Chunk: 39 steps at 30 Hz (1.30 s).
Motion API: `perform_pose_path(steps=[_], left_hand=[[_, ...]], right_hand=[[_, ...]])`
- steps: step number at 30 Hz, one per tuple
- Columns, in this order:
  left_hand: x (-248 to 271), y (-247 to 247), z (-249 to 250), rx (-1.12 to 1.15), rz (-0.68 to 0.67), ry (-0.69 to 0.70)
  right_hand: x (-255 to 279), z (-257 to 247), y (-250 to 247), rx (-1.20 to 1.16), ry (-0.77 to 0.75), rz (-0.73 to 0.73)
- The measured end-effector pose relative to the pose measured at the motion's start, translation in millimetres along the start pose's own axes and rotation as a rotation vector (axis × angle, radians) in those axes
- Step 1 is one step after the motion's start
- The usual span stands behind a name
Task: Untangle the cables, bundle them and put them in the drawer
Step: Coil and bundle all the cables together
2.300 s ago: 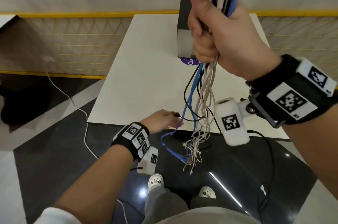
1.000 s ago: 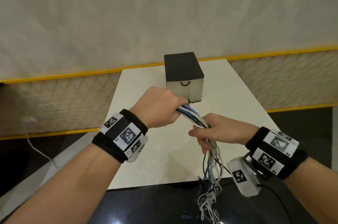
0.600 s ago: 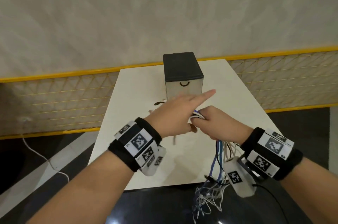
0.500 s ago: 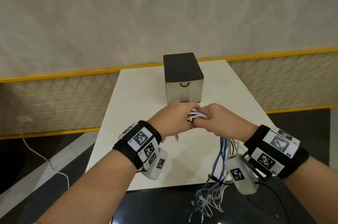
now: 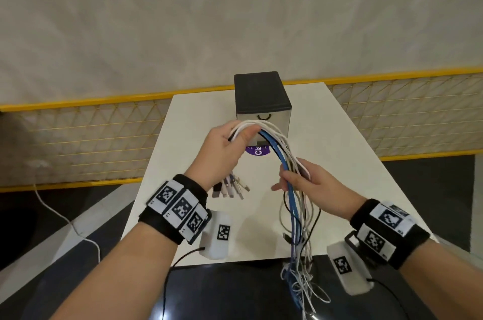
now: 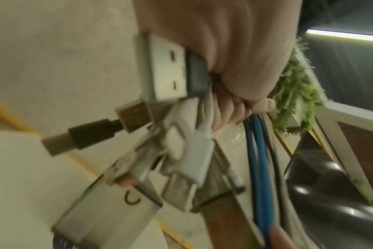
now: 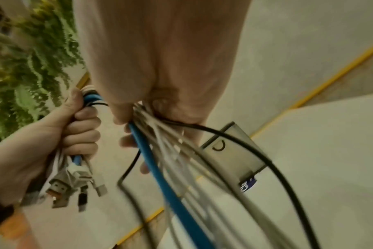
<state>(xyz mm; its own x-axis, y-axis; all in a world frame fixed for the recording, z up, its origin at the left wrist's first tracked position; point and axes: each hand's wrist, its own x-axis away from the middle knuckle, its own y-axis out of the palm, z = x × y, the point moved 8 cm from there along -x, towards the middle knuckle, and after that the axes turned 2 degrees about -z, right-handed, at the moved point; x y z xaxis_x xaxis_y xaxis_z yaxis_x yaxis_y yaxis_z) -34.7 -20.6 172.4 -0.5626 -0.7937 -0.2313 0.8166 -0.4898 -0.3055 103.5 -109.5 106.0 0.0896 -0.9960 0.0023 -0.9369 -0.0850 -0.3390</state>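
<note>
A bundle of white, blue and black cables [image 5: 277, 141] arcs between my hands above the white table [image 5: 366, 175]. My left hand [image 5: 230, 141] grips it in a fist just above the plug ends [image 5: 231, 189], which hang below the fist; the left wrist view shows those plugs [image 6: 160, 134] close up. My right hand [image 5: 295, 175] holds the same cables [image 7: 160, 176] between thumb and curled fingers, lower and nearer to me. The loose tails [image 5: 300, 280] dangle past the table's front edge. Behind my hands stands the small drawer box [image 5: 262, 100], black on top, its drawer closed.
A purple sticker [image 5: 257, 151] lies on the table in front of the drawer box. A yellow-railed mesh fence [image 5: 91, 131] runs behind the table. On the floor at the left trails a white cord [image 5: 65, 220]. The floor nearest me is dark and glossy.
Half a second ago both hands met at the cables in front of the drawer. Now they are apart: the left hand holds the plug end higher, and the right hand has come down the cables toward me.
</note>
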Motion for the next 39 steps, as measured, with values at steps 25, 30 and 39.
perform_pose_path(steps=[25,30,39], left_hand=[[25,21,-20,0.137,0.343,-0.140],[21,6,-11,0.212,0.449,-0.114],[8,-6,-9,0.272,0.437,-0.088]], right_hand=[[-21,-33,38,-0.040,-0.148,0.049],[-16,-18,34,-0.394,-0.092,0.027],[-15,18,54,-0.180,-0.028,-0.016]])
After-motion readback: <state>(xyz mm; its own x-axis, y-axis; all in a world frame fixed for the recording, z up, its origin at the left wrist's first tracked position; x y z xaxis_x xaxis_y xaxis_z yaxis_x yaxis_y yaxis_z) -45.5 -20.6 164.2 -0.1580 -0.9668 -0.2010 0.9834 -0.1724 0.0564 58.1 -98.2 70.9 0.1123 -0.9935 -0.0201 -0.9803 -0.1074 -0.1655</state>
